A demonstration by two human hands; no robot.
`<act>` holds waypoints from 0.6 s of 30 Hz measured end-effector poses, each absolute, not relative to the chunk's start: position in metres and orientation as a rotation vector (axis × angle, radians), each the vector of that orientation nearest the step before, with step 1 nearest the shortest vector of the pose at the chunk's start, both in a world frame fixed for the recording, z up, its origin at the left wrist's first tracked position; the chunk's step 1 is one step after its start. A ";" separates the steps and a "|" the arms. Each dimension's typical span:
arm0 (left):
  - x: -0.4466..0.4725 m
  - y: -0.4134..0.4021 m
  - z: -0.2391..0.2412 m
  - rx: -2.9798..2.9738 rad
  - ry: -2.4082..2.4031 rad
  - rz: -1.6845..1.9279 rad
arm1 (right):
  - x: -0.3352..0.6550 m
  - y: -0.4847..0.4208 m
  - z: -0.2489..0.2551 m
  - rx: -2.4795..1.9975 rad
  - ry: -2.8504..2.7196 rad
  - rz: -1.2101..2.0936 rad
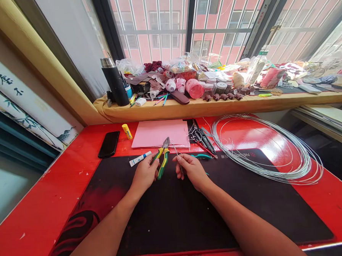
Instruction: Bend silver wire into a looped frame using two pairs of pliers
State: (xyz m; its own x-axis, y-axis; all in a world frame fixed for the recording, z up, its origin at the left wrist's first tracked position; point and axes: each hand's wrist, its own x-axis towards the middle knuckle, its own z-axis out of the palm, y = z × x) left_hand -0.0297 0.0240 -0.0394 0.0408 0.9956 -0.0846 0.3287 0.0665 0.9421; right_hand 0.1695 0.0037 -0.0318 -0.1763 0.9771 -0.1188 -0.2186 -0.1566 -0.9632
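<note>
My left hand (pixel 144 172) is closed on pliers (pixel 164 160) with green and yellow handles, whose metal jaws point away from me and look nearly closed. Close beside them, my right hand (pixel 191 169) pinches a short length of thin metal wire (pixel 175 147). The wire stands up from my fingers and its top end is bent into a small hook near the plier jaws. Both hands are over the black desk mat (pixel 175 219). A teal-handled tool (pixel 201 156) lies partly hidden behind my right hand.
A large wire coil (pixel 304 163) lies at right. Scissors (pixel 192 135) and a black-handled tool (pixel 207 142) lie beside pink paper (pixel 159 132). A phone (pixel 108 144), glue stick (pixel 127 131) and small tube (pixel 140 159) are at left. A flask (pixel 115 83) and clutter line the windowsill.
</note>
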 end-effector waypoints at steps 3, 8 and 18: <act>-0.026 0.028 -0.036 1.604 1.576 0.973 | 0.169 0.004 -0.032 -1.057 -1.084 1.528; -0.025 0.034 -0.029 1.880 1.875 0.806 | 0.168 0.004 -0.032 -1.058 -1.095 1.521; -0.024 0.037 -0.028 2.003 1.988 0.605 | 0.169 0.004 -0.033 -1.062 -1.110 1.521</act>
State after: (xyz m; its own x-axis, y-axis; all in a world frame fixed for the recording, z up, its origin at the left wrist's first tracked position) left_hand -0.0242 0.0368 -0.0281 -0.0201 0.9935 0.1119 0.8875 -0.0338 0.4595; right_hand 0.1688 0.0038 -0.0331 -0.1815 0.9770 -0.1119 -0.1912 -0.1467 -0.9705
